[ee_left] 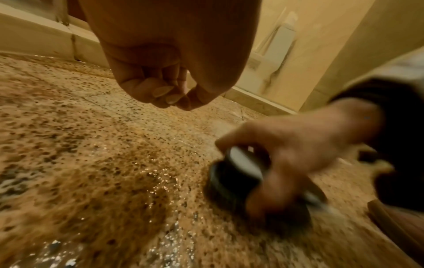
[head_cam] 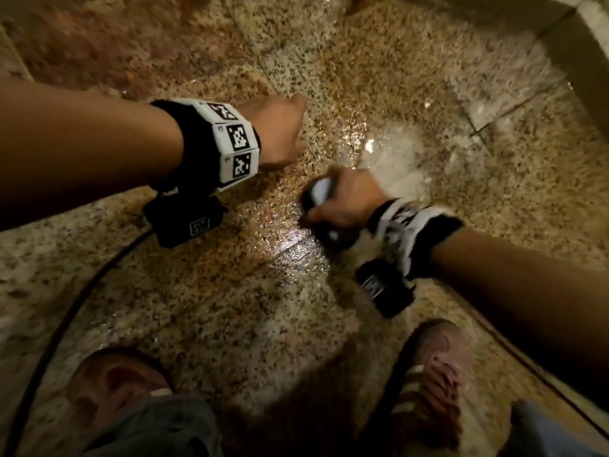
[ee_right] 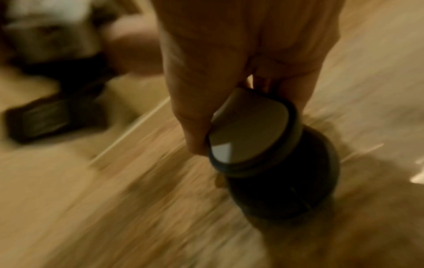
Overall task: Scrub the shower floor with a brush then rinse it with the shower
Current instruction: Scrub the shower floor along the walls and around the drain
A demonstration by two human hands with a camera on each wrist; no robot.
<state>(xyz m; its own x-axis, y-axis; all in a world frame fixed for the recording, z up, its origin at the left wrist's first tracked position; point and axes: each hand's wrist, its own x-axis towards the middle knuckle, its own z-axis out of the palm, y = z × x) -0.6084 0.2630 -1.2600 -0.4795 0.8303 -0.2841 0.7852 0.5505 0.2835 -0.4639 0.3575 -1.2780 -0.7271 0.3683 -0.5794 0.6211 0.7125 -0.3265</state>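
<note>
My right hand (head_cam: 346, 202) grips a dark round scrub brush (head_cam: 318, 196) with a pale grey top, pressed down on the wet speckled granite shower floor (head_cam: 230, 291). In the left wrist view the brush (ee_left: 241, 174) sits under the right hand (ee_left: 298, 148), both blurred. From the right wrist the brush (ee_right: 263, 150) shows its grey cap and dark body, fingers (ee_right: 190, 127) curled round it. My left hand (head_cam: 280, 130) hovers above the floor to the left, its fingers (ee_left: 160, 92) curled into a loose fist with nothing in it. White foam (head_cam: 395, 159) lies just beyond the brush.
A pale tiled curb and wall (head_cam: 560, 44) run along the upper right. My two shoes (head_cam: 435, 374) (head_cam: 115, 384) stand at the bottom. A dark cable (head_cam: 66, 341) trails from the left wrist over the floor. A beige wall base (ee_left: 45, 41) borders the floor.
</note>
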